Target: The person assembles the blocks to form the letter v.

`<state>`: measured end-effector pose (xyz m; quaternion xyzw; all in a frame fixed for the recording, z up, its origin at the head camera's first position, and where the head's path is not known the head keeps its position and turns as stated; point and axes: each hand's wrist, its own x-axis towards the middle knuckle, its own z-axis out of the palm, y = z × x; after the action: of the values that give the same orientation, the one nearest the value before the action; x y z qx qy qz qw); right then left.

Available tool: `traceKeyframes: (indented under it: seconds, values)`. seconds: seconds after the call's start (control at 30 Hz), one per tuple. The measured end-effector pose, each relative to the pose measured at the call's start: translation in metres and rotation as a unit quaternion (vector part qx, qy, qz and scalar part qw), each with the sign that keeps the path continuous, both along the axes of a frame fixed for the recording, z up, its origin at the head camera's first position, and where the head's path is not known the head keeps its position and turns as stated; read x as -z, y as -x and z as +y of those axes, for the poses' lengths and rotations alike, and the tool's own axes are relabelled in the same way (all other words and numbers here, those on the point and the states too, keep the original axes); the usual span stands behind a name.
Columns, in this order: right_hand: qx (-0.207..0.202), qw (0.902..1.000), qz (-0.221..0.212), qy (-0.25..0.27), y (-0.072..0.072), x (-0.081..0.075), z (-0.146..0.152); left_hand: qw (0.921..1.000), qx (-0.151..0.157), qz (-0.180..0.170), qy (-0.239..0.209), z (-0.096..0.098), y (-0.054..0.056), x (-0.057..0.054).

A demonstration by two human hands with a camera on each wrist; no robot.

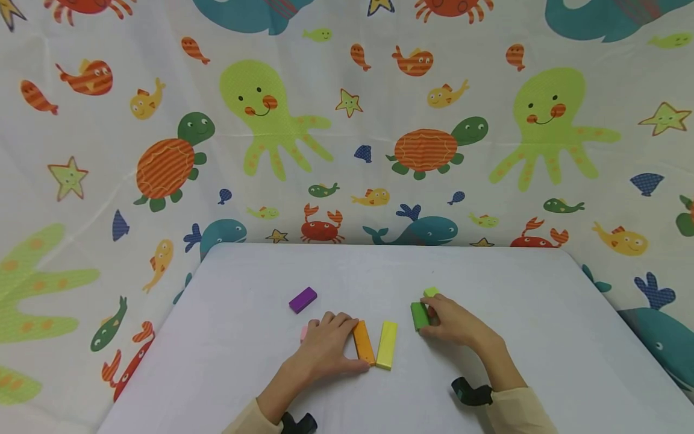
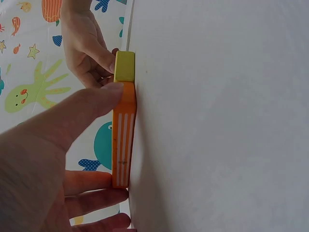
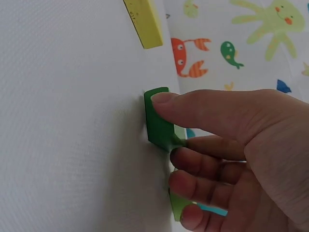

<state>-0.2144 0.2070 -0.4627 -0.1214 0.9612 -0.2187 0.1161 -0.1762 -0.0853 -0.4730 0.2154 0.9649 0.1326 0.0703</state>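
Observation:
On the white table, my left hand (image 1: 328,345) holds an orange block (image 1: 364,342) lengthwise, thumb at its near end and a finger at its far end. A yellow block (image 1: 387,345) stands just right of it, their near ends close together. In the left wrist view the thumb presses the end of the orange block (image 2: 124,140), with the yellow block (image 2: 125,66) beyond. My right hand (image 1: 452,320) pinches a dark green block (image 1: 419,316); the right wrist view shows the thumb on that green block (image 3: 158,118). Behind those fingers lies a light green block (image 1: 431,292), partly hidden.
A purple block (image 1: 303,299) lies on the table (image 1: 238,337) beyond the left hand. Mostly covered by that hand, a pink block (image 1: 303,333) shows only an edge. A cloth with sea animals (image 1: 336,132) hangs behind the table's far edge.

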Motion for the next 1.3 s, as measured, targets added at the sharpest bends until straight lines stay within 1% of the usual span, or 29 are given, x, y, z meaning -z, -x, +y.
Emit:
traceKeyframes:
  seconds: [0.3,0.57,0.93,1.3]
  values:
    - [0.014,0.9998,0.014,0.001,0.0004,0.0014,0.0001,1.0,0.0,-0.003,0.002,0.0004,-0.0012,-0.0004]
    - [0.017,0.9995,0.027,0.003,0.0006,0.0024,-0.0004,1.0,0.0,-0.004,0.0,0.0006,0.0001,0.0003]
    - [0.014,0.9992,0.028,0.025,0.0032,0.0023,-0.0015,1.0,-0.001,-0.006,0.002,0.0002,0.0006,0.001]
    - [0.007,0.9978,0.054,0.037,0.0047,0.0011,-0.0042,1.0,0.002,-0.001,0.003,-0.0001,0.0012,0.0016]
